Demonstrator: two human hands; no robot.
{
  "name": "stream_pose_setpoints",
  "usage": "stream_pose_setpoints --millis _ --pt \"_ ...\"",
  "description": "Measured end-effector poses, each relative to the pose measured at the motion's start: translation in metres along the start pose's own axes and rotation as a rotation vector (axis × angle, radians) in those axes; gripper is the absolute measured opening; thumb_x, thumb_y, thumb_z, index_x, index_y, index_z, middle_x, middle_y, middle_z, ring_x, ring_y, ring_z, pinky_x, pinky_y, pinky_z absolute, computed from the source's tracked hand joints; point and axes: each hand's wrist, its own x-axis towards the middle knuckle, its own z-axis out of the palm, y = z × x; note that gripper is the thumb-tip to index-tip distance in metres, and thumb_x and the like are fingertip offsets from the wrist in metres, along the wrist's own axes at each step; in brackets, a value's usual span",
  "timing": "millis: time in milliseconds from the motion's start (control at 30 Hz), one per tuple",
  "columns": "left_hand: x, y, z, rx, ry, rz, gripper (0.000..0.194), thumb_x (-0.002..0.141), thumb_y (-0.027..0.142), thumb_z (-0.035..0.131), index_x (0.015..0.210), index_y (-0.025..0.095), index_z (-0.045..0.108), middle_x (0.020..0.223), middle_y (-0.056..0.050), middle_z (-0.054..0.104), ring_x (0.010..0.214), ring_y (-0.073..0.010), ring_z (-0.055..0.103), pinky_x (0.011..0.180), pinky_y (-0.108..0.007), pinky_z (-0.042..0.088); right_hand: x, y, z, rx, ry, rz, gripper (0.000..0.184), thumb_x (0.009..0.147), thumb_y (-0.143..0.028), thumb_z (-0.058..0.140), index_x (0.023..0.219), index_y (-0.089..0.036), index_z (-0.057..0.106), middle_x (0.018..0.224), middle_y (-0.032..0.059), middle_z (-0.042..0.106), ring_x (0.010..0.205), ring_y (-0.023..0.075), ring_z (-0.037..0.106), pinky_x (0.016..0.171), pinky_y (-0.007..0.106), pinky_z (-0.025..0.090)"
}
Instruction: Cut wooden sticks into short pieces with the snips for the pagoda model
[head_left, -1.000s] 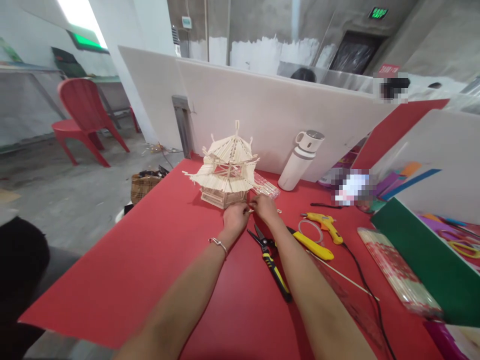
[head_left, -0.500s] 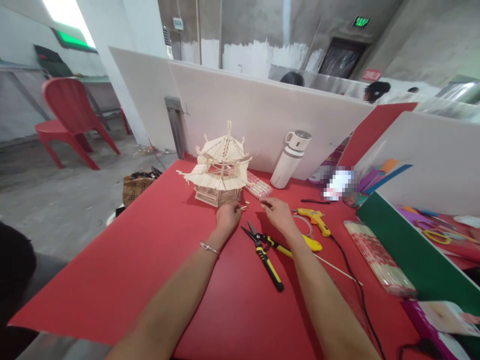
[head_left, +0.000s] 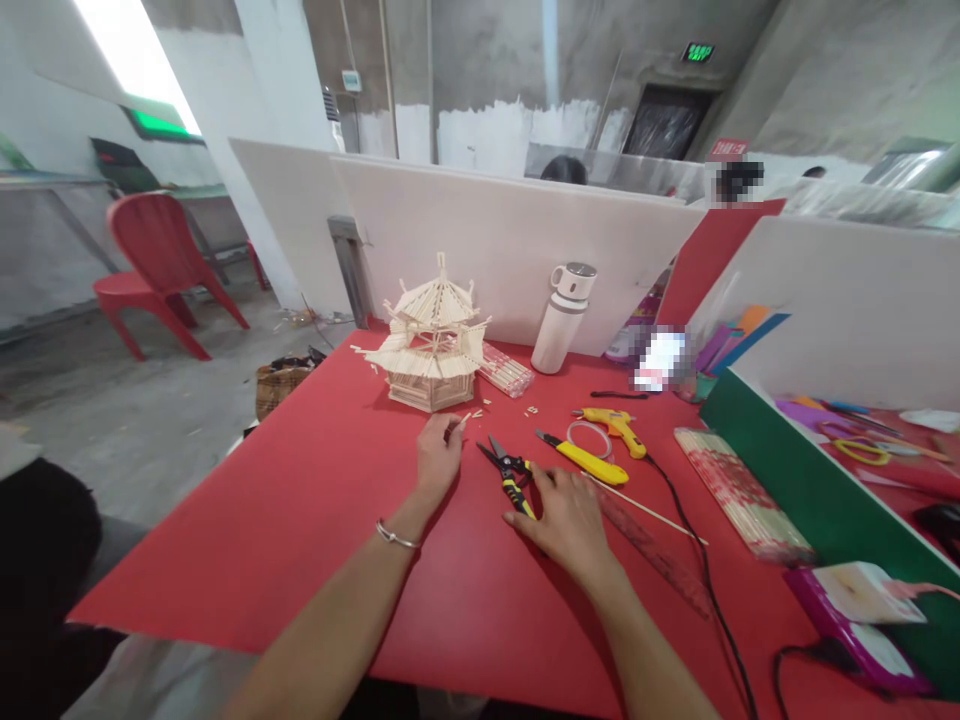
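Observation:
A pagoda model (head_left: 431,342) built of pale wooden sticks stands on the red table (head_left: 300,520). Just in front of it my left hand (head_left: 437,457) pinches a short wooden stick (head_left: 460,424) between its fingertips. My right hand (head_left: 564,516) lies lower, its fingers coming down onto the handles of the black and yellow snips (head_left: 508,474), which lie flat on the table. A few small stick offcuts (head_left: 531,409) lie near the model's base.
A yellow knife (head_left: 585,459), a tape ring (head_left: 590,437) and a yellow glue gun (head_left: 613,426) with a black cord lie right of the snips. A white flask (head_left: 560,317), a stick bundle (head_left: 504,369) and a skewer pack (head_left: 739,493) sit further off. White partitions wall the back.
My right hand has drawn back from the stick at the model and dropped onto the snips. My left hand has kept the stick and pulled slightly toward me.

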Motion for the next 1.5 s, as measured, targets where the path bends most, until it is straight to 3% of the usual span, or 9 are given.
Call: stream_pose_setpoints --millis 233,367,433,567,667,867,1167,1333,1500 --pt "0.003 0.002 0.003 -0.127 0.044 -0.023 0.018 0.088 0.032 0.055 0.089 0.019 0.067 0.085 -0.004 0.068 0.079 -0.0161 0.062 0.077 -0.028 0.048 -0.005 0.001 0.005 0.133 0.119 0.074 0.079 0.073 -0.049 0.07 0.142 -0.014 0.054 0.11 0.017 0.061 0.106 0.0334 0.06 0.091 0.041 0.045" --pt "0.006 0.001 0.007 -0.249 0.038 -0.106 0.021 0.084 0.035 0.058 0.087 0.017 0.068 0.08 -0.004 0.069 0.075 -0.0166 0.062 0.073 -0.029 0.049 0.0 0.009 0.0 0.508 0.153 0.157 0.071 0.07 -0.049 0.072 0.131 -0.015 0.061 0.112 0.0154 0.062 0.108 0.0338 0.059 0.089 0.041 0.047" --pt "0.006 0.001 0.01 -0.346 -0.01 -0.2 0.025 0.08 0.038 0.063 0.089 0.016 0.069 0.076 -0.003 0.068 0.068 -0.0163 0.062 0.066 -0.028 0.049 0.003 0.016 -0.003 0.906 0.073 0.19 0.061 0.071 -0.056 0.07 0.118 -0.017 0.067 0.105 0.0127 0.066 0.102 0.0318 0.061 0.085 0.041 0.049" --pt "0.003 0.006 0.017 -0.48 -0.1 -0.286 0.035 0.074 0.043 0.07 0.093 0.014 0.074 0.069 -0.002 0.067 0.06 -0.0148 0.059 0.058 -0.026 0.047 0.005 0.024 -0.007 1.772 -0.29 0.203 0.05 0.075 -0.064 0.064 0.101 -0.021 0.066 0.097 0.0112 0.069 0.088 0.0267 0.066 0.071 0.038 0.053" --pt "0.003 0.013 0.016 -0.428 -0.095 -0.182 0.028 0.073 0.039 0.071 0.084 0.014 0.076 0.075 -0.004 0.071 0.067 -0.015 0.06 0.066 -0.027 0.048 0.005 0.021 -0.005 2.009 -0.497 0.127 0.044 0.073 -0.057 0.067 0.099 -0.022 0.064 0.1 0.0112 0.069 0.091 0.0258 0.066 0.074 0.038 0.053" --pt "0.004 0.026 0.001 -0.429 -0.11 -0.142 0.03 0.08 0.038 0.064 0.09 0.014 0.078 0.077 -0.003 0.072 0.07 -0.015 0.06 0.07 -0.026 0.048 0.02 0.007 -0.005 1.759 -0.419 0.125 0.034 0.06 -0.028 0.07 0.093 -0.019 0.067 0.093 0.0073 0.067 0.08 0.0185 0.06 0.069 0.028 0.05" --pt "0.005 0.03 -0.001 -0.394 -0.168 -0.117 0.027 0.081 0.037 0.064 0.09 0.014 0.077 0.072 -0.002 0.07 0.069 -0.0151 0.059 0.07 -0.026 0.048 0.019 0.004 -0.006 1.443 -0.323 -0.03 0.046 0.064 -0.026 0.062 0.11 -0.021 0.066 0.092 0.0039 0.063 0.086 0.0207 0.056 0.075 0.031 0.047" --pt "0.003 0.035 -0.001 -0.325 -0.171 0.009 0.019 0.082 0.031 0.063 0.084 0.017 0.075 0.08 -0.003 0.072 0.074 -0.0165 0.062 0.074 -0.027 0.049 0.016 0.001 -0.013 1.205 -0.183 -0.071 0.054 0.063 -0.022 0.063 0.117 -0.022 0.064 0.104 0.0057 0.063 0.107 0.0269 0.055 0.098 0.041 0.044" --pt "0.003 0.039 -0.006 -0.24 -0.199 0.122 0.018 0.086 0.025 0.058 0.085 0.017 0.074 0.073 -0.002 0.065 0.071 -0.015 0.058 0.07 -0.026 0.046 0.017 -0.006 -0.012 0.956 -0.053 -0.096 0.053 0.064 -0.019 0.064 0.117 -0.019 0.061 0.115 0.0081 0.06 0.109 0.0266 0.056 0.1 0.04 0.044"
